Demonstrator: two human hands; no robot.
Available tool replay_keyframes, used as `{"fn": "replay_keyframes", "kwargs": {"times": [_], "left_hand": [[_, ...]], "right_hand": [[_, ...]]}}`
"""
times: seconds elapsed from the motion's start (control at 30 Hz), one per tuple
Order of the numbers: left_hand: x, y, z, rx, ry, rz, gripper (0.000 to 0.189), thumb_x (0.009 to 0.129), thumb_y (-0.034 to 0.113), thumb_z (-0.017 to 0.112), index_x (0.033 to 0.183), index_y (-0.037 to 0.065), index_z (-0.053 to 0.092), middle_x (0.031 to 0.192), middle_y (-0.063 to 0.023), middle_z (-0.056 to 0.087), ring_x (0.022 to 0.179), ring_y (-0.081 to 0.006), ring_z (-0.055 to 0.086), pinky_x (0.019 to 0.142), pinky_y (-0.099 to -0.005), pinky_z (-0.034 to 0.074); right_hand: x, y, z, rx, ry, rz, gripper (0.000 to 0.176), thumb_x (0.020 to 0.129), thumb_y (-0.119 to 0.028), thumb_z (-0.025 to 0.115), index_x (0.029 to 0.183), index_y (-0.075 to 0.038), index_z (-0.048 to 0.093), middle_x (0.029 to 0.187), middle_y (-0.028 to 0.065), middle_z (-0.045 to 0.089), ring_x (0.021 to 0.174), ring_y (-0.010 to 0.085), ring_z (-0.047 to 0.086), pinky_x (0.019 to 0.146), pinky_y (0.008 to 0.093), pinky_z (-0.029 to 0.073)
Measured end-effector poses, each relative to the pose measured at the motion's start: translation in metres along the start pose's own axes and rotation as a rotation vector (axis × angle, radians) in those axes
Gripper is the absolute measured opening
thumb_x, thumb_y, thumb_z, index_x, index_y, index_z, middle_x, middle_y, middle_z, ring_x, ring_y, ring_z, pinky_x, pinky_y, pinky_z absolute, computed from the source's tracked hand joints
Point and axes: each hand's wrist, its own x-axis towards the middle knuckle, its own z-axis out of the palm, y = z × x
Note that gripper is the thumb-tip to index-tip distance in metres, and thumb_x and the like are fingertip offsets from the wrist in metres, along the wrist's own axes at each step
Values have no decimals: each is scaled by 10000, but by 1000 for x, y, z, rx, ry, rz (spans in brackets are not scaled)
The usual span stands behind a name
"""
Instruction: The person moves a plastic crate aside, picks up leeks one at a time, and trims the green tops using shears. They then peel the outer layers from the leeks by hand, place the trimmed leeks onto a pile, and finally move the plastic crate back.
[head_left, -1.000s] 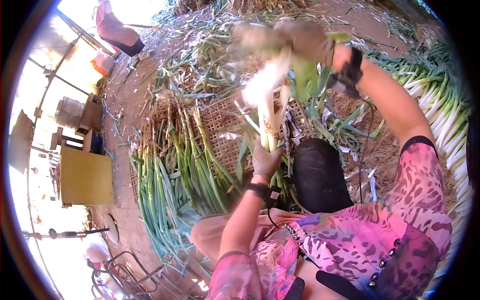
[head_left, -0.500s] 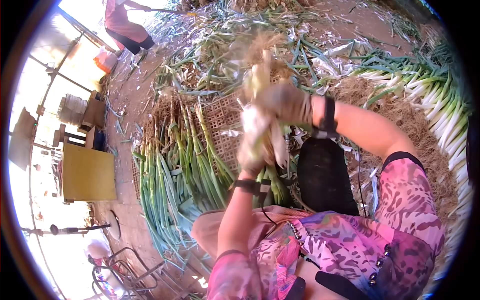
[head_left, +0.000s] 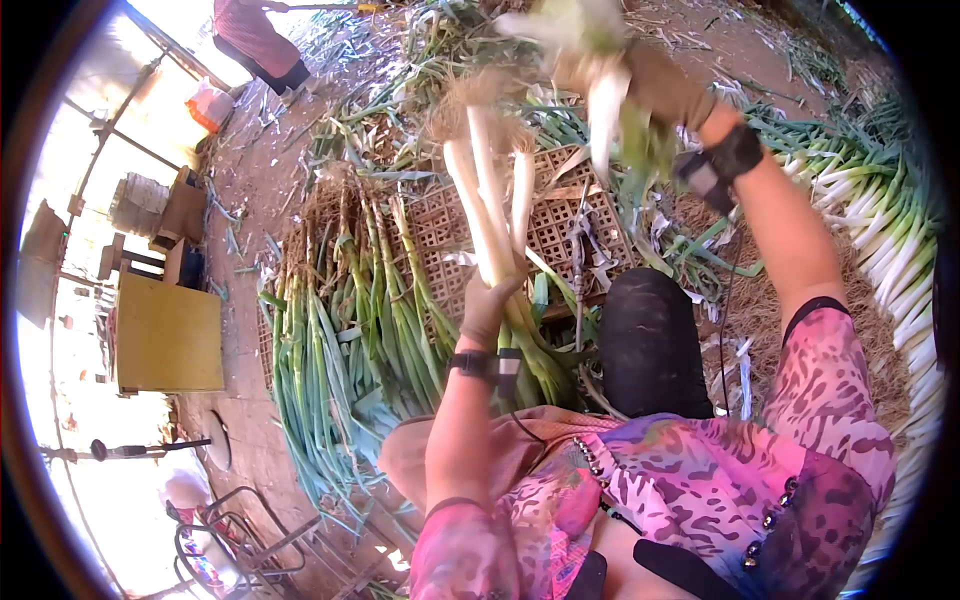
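My left hand point(head_left: 488, 308) is closed around several long green onions point(head_left: 488, 205), gripping them low on their white stalks. Their hairy roots point up and away from me, and their green leaves run down toward my lap. Further up and to the right, my gloved right hand point(head_left: 668, 88) is closed on peeled outer leaves point(head_left: 606, 100), pale and green, blurred by motion. It is apart from the held stalks. Beside my left hand lies a row of unpeeled green onions point(head_left: 350, 320), roots away from me, on a brown plastic crate point(head_left: 428, 222).
Peeled white green onions point(head_left: 880, 240) lie in a long row on the right, beside a mass of cut roots point(head_left: 860, 330). Leaf scraps point(head_left: 400, 140) cover the ground ahead. Another person point(head_left: 258, 45) stands at the far left. A yellow box point(head_left: 170, 338) and metal chair frame point(head_left: 250, 535) are on the left.
My right hand has pulled away from the stalks, up and to the right, carrying stripped leaves. The stalks in my left hand now show bare and white. The other person has shifted slightly.
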Motion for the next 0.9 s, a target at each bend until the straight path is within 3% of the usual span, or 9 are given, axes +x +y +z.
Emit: {"fn": "replay_keyframes", "kwargs": {"times": [0.1, 0.17, 0.27, 0.47, 0.53, 0.67, 0.73, 0.83, 0.9], "left_hand": [[2, 40, 3, 1, 51, -49, 374, 833, 214, 664, 1118, -28, 669, 998, -78, 701, 873, -171, 656, 805, -299, 520], [7, 59, -3, 22, 91, 35, 320, 855, 169, 615, 1102, -31, 660, 955, -69, 684, 831, -162, 653, 732, -276, 525], [7, 103, -13, -122, 121, 109, 286, 834, 150, 592, 1051, -31, 636, 882, -64, 647, 760, -160, 621, 674, -277, 509], [-12, 155, -56, -105, 190, 226, 441, 792, 87, 635, 1206, -61, 593, 989, -108, 662, 817, -185, 652, 740, -307, 545], [-18, 159, -76, 32, 209, 236, 490, 796, 180, 644, 1205, -82, 576, 1026, -145, 636, 906, -240, 627, 824, -362, 531], [-33, 171, -124, 84, 334, 272, 414, 888, 186, 615, 1209, -73, 576, 1039, -160, 636, 955, -259, 627, 872, -366, 522], [-40, 189, -161, 93, 344, 362, 416, 917, 207, 597, 1219, -79, 573, 1077, -177, 647, 991, -263, 635, 890, -372, 523], [-56, 254, -197, -90, 188, 452, 490, 932, 301, 572, 1216, -98, 567, 1129, -199, 651, 1025, -297, 647, 957, -411, 507], [-73, 307, -206, -139, 291, 583, 567, 854, 278, 640, 1253, -102, 508, 1103, -204, 635, 1068, -349, 609, 1036, -465, 435]], "right_hand": [[-15, -49, 80, 745, -500, 251, 351, 980, -310, 567, 1277, -134, 629, 1027, 63, 699, 888, 178, 657, 853, 346, 549], [-18, -63, 137, 756, -562, 32, 464, 908, -172, 555, 1366, -110, 519, 1046, 116, 690, 919, 219, 663, 855, 354, 547], [-8, -77, 212, 609, -361, -364, 732, 799, 35, 537, 1499, -74, 355, 1075, 195, 677, 965, 280, 672, 858, 365, 543], [34, -87, 177, 438, -187, -405, 438, 859, -36, 570, 1296, -26, 560, 1224, 162, 632, 1125, 266, 601, 1004, 359, 464], [30, -91, 110, 662, -97, -170, 376, 878, -86, 591, 1247, -17, 586, 1270, 164, 618, 1187, 279, 567, 1064, 370, 432], [18, 1, 19, 0, 201, -244, 271, 947, -216, 571, 1139, -42, 652, 1057, 127, 701, 985, 210, 678, 870, 353, 546], [-6, 4, -6, 488, 90, 159, 321, 891, -187, 608, 1171, -34, 635, 1071, 126, 698, 990, 250, 677, 905, 367, 536], [-24, 3, 57, 335, -58, -181, 373, 872, -198, 633, 1209, -39, 638, 1058, 125, 701, 976, 249, 673, 908, 359, 540], [-29, -16, 106, 388, -278, -311, 408, 874, -202, 637, 1251, -45, 622, 1065, 128, 703, 964, 252, 675, 908, 360, 544]]}}
